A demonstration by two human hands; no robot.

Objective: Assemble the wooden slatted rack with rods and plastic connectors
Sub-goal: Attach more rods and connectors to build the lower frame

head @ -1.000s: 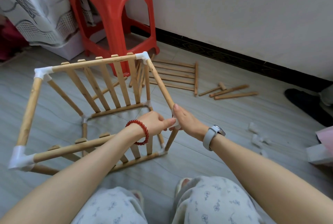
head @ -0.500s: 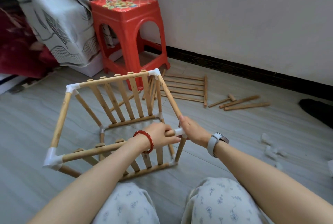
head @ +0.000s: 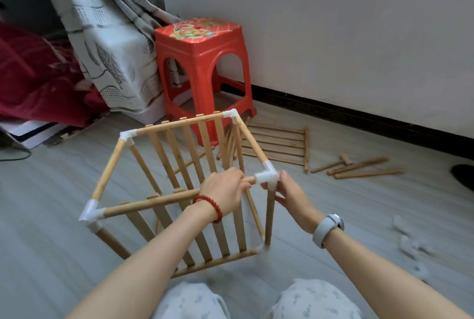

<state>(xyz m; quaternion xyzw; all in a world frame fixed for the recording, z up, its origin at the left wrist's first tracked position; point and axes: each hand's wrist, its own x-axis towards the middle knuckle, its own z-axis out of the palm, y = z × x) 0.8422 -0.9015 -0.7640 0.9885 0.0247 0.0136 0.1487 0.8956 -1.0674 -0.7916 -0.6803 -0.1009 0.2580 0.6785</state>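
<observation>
Head view puts the half-built rack [head: 179,185] at centre frame on the floor, where the left hand [head: 225,190] curls its fingers round the near top rod [head: 154,202] just beside the white corner connector [head: 268,177], while the right hand [head: 292,195] pinches that connector with its fingertips from the right. To seat this joint well, I'd brace the rod steady and press the connector squarely along the rod's line. Twisting could loosen the upright rod [head: 269,216] below; spare rods [head: 359,167] lie at right.
</observation>
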